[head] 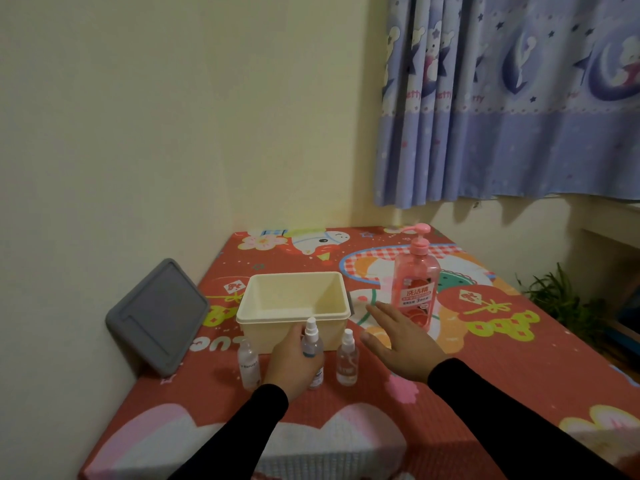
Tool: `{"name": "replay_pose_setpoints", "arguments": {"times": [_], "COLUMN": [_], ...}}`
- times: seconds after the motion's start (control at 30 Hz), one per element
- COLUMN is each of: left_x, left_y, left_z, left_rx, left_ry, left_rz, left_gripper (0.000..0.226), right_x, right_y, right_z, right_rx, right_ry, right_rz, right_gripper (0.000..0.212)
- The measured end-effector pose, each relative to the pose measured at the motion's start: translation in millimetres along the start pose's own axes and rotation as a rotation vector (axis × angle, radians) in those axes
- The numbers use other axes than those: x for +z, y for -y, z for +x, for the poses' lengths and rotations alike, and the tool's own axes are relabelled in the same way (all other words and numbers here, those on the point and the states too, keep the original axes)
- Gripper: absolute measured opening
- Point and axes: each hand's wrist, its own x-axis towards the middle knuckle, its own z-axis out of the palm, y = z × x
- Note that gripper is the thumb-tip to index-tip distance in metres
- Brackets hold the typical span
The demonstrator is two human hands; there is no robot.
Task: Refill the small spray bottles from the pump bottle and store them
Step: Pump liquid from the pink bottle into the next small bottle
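left hand (294,362) grips the middle spray bottle (311,341); right hand (398,337) hovers flat, fingers spread.

left hand (292,362) grips spray bottle (311,342) | right hand (403,344) spread

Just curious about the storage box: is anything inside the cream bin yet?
No, the cream bin shows only its bare inside, and the small spray bottles stand on the table before it.
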Motion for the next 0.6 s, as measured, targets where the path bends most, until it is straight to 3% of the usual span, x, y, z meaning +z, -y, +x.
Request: {"name": "replay_pose_setpoints", "arguments": {"times": [0.17,0.23,0.37,0.5,0.6], "left_x": [-5,-9,-29,-58,-71], "left_y": [-5,-7,-6,7,20], "left_z": [-2,-1,4,6,-1], "left_rx": [0.015,0.037,0.041,-0.017,-0.098], "left_ry": [0.021,0.017,-0.121,-0.291,-0.309], "left_rz": [0.002,-0.004,0.052,0.193,0.235], "left_gripper": [0.009,0.020,0.042,0.049,0.049], "right_x": [-1,-2,-4,-6,-8], "right_y": [3,4,7,10,15], "right_z": [1,1,0,-3,-6], "right_rx": [0.003,0.002,0.003,-0.014,-0.031], "right_ry": [0.002,0.000,-0.019,-0.048,-0.055], "right_rz": [-0.004,0.000,0.017,0.010,0.023], "right_gripper": [0.070,0.070,0.070,0.069,0.070]}}
